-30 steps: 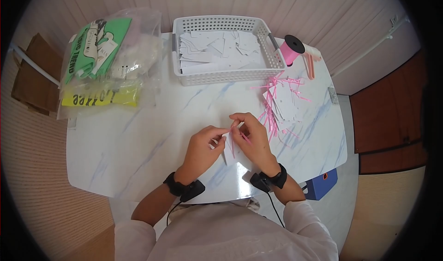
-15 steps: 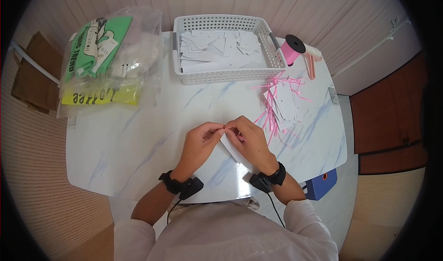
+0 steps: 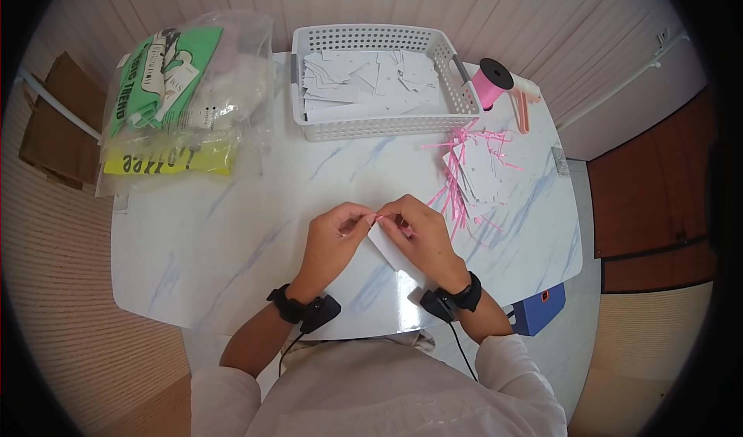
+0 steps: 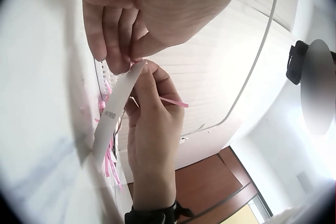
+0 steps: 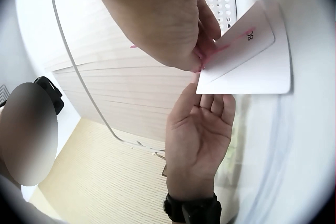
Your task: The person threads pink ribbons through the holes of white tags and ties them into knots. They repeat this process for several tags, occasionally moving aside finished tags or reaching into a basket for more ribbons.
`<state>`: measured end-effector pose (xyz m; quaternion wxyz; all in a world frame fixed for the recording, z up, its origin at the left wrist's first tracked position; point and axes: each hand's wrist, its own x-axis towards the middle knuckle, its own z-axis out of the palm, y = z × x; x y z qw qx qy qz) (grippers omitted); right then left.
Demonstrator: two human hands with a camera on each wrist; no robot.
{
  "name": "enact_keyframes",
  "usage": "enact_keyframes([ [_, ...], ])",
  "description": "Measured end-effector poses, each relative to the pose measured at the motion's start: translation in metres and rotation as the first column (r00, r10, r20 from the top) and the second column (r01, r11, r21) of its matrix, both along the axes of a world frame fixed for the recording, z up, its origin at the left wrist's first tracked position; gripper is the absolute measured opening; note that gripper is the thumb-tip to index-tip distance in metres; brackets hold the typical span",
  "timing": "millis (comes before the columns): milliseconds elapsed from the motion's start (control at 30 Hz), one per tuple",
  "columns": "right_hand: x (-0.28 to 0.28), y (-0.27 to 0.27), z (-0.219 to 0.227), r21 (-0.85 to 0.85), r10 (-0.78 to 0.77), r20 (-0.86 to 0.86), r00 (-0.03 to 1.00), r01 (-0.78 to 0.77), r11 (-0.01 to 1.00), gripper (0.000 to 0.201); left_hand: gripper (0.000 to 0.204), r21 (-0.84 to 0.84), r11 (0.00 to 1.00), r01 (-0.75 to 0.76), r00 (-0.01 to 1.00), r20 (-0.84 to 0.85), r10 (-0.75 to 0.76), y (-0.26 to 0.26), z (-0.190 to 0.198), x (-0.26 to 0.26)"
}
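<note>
My left hand [image 3: 333,240] and right hand [image 3: 426,240] meet over the middle of the table, fingertips together at one corner of a white card tag [image 3: 392,253]. The tag slants down below the fingers; in the right wrist view it shows two layers and small black print. Pink ribbon [image 4: 176,102] runs through the fingers at this corner, one end sticking out past the right hand in the left wrist view. The right thumb and fingers pinch the ribbon against the corner. Left thumb and fingertips pinch at the same spot, where the ribbon is mostly hidden.
Pink-ribboned tags [image 3: 476,174] lie in a pile to the right. Behind stands a white basket [image 3: 387,129] of loose cards. A pink ribbon spool [image 3: 489,89] and pink-handled tool [image 3: 522,112] are at back right, plastic bags [image 3: 182,97] at back left.
Both hands have closed in until their fingertips meet at the tag's corner. The right index finger has come down, and the tag has swung to slant toward the right hand.
</note>
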<state>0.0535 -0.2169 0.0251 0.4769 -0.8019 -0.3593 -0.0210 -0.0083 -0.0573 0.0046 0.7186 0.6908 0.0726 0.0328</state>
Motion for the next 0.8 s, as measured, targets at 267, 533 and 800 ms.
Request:
enact_keyframes([
  [267,0.002,-0.005,0.004,-0.041,0.025,-0.009,1.0,-0.025,0.999,0.014,0.009,-0.079,0.989,-0.129,0.991,-0.035,0.126,0.01,-0.008,0.007],
  [533,0.0,-0.006,0.007,-0.124,0.134,-0.069,0.989,-0.142,0.982,0.009,0.007,-0.065,0.979,-0.196,0.981,-0.027,0.194,0.009,-0.012,0.011],
  [800,-0.004,-0.002,0.01,-0.19,0.36,0.007,0.933,-0.353,0.916,0.005,0.013,-0.129,0.932,-0.339,0.941,-0.04,0.337,0.02,-0.008,0.016],
])
